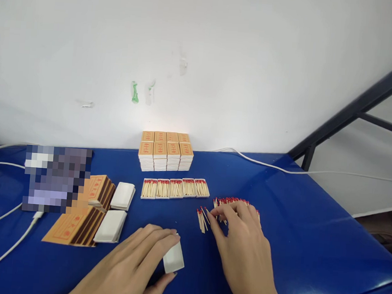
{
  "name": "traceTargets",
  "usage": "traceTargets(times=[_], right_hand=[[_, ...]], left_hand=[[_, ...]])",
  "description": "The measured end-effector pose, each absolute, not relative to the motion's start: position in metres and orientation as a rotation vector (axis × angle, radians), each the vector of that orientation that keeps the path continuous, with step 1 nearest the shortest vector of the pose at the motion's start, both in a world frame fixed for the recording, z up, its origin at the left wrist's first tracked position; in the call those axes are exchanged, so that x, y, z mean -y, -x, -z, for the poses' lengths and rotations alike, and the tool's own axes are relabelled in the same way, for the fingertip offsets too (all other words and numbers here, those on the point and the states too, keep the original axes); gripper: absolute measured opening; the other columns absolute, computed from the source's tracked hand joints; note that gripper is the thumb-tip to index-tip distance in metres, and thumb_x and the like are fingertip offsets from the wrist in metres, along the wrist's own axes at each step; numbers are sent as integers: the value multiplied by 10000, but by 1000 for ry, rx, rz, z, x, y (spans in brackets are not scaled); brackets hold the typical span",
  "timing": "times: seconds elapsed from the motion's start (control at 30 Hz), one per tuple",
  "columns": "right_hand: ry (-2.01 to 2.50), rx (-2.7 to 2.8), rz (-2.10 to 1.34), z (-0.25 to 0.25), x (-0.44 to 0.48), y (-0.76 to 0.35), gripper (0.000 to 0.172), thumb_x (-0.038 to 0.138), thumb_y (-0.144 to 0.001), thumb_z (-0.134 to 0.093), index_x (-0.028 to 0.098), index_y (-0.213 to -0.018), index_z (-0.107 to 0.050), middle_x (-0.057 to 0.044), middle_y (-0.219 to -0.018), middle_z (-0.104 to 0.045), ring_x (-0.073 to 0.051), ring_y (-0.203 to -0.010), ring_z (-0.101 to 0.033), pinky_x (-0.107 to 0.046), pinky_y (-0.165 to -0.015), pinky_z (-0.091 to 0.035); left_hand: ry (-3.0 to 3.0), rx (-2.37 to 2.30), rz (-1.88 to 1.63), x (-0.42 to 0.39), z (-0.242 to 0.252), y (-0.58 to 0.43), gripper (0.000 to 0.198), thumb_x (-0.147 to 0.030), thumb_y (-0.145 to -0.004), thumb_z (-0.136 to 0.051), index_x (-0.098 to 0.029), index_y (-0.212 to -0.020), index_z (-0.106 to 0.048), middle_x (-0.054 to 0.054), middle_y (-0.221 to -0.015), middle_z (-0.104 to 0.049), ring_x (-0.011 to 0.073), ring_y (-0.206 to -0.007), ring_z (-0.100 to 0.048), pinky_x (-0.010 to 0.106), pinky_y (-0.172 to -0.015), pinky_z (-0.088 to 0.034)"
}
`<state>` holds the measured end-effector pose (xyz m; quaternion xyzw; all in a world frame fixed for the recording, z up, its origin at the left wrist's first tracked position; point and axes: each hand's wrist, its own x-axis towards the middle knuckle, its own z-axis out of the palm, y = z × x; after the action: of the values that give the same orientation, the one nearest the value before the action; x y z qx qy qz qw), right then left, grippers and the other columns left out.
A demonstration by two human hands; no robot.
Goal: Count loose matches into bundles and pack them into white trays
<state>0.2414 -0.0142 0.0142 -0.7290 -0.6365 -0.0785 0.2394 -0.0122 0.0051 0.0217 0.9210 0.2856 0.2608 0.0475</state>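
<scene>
My left hand is closed around a small white matchbox tray, thumb at its near end and fingers at the far end. No matches show in the part of the tray I can see. Thumb and forefinger of my right hand pinch at a match beside a few loose matches with red heads. Behind and partly under that hand lies a larger pile of matches. Farther back stands a row of trays filled with matches.
Closed matchboxes are stacked against the wall. To the left are flattened orange sleeves, stacked white trays and a blurred phone-like device with a white cable. Another cable crosses the blue table at the back.
</scene>
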Motion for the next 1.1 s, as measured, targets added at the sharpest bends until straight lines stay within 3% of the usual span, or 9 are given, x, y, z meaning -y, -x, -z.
traceTargets(times=[0.6,0.9,1.1], right_hand=[[2076,1651,232,-17,20,-228,458,518,-1118,-470,250,-823,-695,-90,-917,-701,-279,-909,-672,-295,-540,-407],[2062,1626,187,-19,22,-225,424,527,-1112,-488,267,-881,-731,-72,-936,-733,-290,-943,-688,-321,-572,-442],[2188,1524,289,-17,11,-237,351,502,-1070,-562,251,-906,-744,-99,-956,-745,-326,-989,-628,-299,-554,-333]], left_hand=[[-2804,-874,-795,-8,-20,12,333,-322,-1170,-497,-200,-1457,-614,79,-1308,-810,223,-1182,-816,354,-1089,-632],[-2771,-867,-802,-6,-21,12,331,-310,-1160,-513,-202,-1455,-617,83,-1302,-807,231,-1178,-815,365,-1078,-646],[-2804,-851,-782,-7,-18,12,336,-328,-1172,-490,-185,-1449,-618,86,-1299,-807,221,-1184,-813,347,-1066,-647]])
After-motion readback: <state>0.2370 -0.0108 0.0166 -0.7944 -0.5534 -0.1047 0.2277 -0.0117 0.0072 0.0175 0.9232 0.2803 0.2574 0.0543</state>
